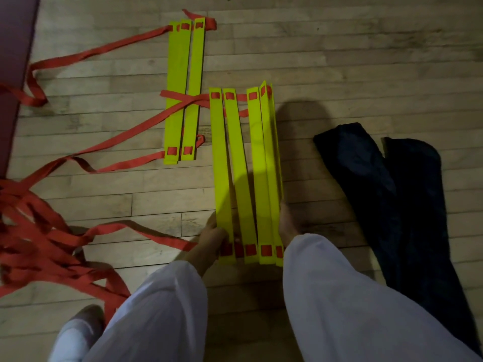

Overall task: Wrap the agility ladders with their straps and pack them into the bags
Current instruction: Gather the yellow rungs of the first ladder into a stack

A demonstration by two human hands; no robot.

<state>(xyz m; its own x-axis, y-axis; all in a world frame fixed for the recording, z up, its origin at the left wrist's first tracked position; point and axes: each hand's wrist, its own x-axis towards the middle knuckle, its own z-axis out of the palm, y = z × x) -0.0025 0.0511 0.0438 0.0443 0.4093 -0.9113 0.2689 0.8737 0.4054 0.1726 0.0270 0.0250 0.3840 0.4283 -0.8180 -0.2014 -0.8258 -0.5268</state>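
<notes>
**Both hands flank near rungs; bags to the right**

Near rungs (248, 173) lie on floor (366, 74), long axis running straight away from the person, fanned apart at the far end. Left hand (211, 239) grips their left edge at the near end, fingers curled round the outer rung. Right hand (288, 223) sits against the right edge; fingers mostly hidden, cannot tell their state. Far rungs (184, 87) lie up-left. Loose straps (39, 231) are piled left, nearer left hand. Bags (392, 194) lie right, nearer right hand. No readable writing or brand.
</notes>
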